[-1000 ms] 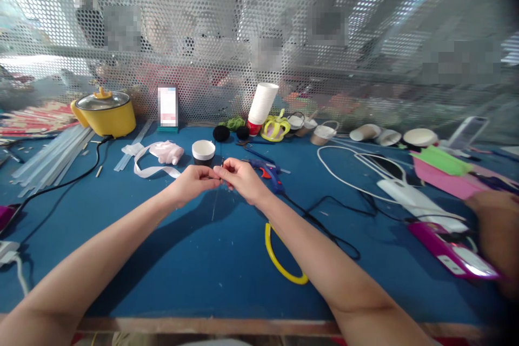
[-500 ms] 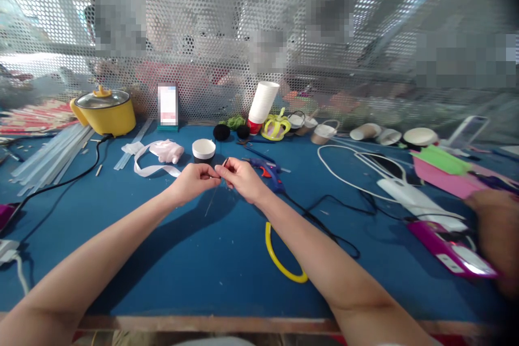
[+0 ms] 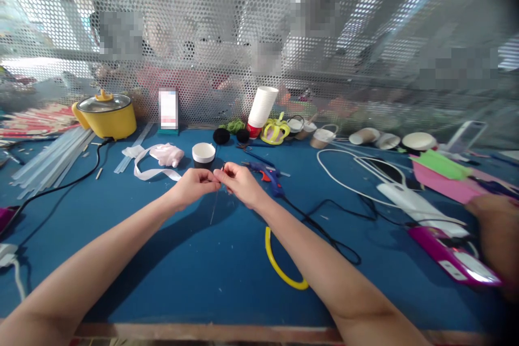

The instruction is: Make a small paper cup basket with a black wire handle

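Blue felt covers the worktop [image 3: 194,259], and your two hands meet over its middle. Your left hand [image 3: 190,186] and right hand [image 3: 239,184] each pinch a thin wire [image 3: 213,208] between thumb and fingertips, both grips closed on it; its free end hangs down toward six o'clock, just above the felt. The wire looks light, springy and slick, so it will likely slip or kink: hold it close to the pinch point, near the top, not at the dangling tail. At twelve o'clock from your hands stands a small cup [image 3: 203,153]; a glue gun [image 3: 265,174] lies at two o'clock, just beside your right hand. A yellow band [image 3: 279,267] lies at five o'clock beside your right forearm, and a ribbon [image 3: 152,165] at ten o'clock.
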A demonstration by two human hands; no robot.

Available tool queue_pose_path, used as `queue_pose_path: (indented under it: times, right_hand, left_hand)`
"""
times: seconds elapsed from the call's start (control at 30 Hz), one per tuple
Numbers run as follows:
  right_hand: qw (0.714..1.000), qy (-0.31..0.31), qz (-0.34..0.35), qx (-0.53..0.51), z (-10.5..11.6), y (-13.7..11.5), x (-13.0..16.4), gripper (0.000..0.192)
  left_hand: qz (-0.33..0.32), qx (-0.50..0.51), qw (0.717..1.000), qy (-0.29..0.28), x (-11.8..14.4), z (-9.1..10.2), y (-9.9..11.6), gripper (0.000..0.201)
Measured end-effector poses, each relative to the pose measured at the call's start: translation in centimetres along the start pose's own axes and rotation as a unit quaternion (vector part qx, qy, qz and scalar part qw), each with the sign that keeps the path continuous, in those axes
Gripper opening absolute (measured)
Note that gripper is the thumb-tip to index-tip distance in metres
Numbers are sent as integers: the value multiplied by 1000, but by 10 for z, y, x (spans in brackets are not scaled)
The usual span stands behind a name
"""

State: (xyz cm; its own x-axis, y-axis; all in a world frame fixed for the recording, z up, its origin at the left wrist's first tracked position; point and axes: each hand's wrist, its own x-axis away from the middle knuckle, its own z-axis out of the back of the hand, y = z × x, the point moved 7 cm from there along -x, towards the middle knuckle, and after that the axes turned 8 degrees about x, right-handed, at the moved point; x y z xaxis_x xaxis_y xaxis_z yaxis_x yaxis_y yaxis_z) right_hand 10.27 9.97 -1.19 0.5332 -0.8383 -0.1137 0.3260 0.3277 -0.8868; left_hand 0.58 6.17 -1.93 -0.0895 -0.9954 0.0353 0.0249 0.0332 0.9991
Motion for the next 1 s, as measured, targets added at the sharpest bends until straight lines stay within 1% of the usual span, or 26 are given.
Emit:
queue_pose_path:
  times: [0.1, 0.17, 0.23, 0.33, 0.47, 0.57, 0.63, 0.73, 0.83, 0.9, 1.0]
  right_hand:
    - [995, -56, 13, -80, -6, -3, 0, 31]
    - [993, -69, 11, -95, -6, -2, -1, 32]
    - [995, -58, 0, -80, -4, 3, -3, 32]
    - [999, -28, -7, -45, 0, 9, -4, 33]
    - [1000, 1, -15, -10, 0, 14, -4, 35]
    - [1000, 12, -26, -7, 0, 15, -4, 36]
    - [999, -8, -20, -25, -2, 13, -3, 35]
    - [994, -63, -3, -93, -6, 6, -3, 32]
    - [985, -99, -11, -139, -9, 6, -4, 33]
    - [985, -102, -22, -135, -8, 8, -5, 33]
    - [992, -76, -26, -98, -4, 12, -6, 33]
  left_hand:
    - [36, 40, 998, -24, 0, -2, -3, 17]
    - [44, 47, 998, -25, -1, -1, -4, 20]
    - [39, 26, 999, -13, -2, 1, -6, 21]
    - [9, -17, 1000, 3, -5, 3, -6, 20]
    - [-32, -52, 998, -2, -5, 1, -3, 18]
    - [-33, -54, 998, -4, -3, 0, -2, 17]
    - [-26, -41, 999, -8, -2, -1, -2, 16]
    - [-10, -10, 1000, -25, -1, -3, -2, 17]
    - [12, 20, 999, -37, -1, -5, -5, 19]
    - [23, 26, 999, -38, -1, -5, -8, 21]
    - [10, 5, 1000, -22, -3, -3, -9, 21]
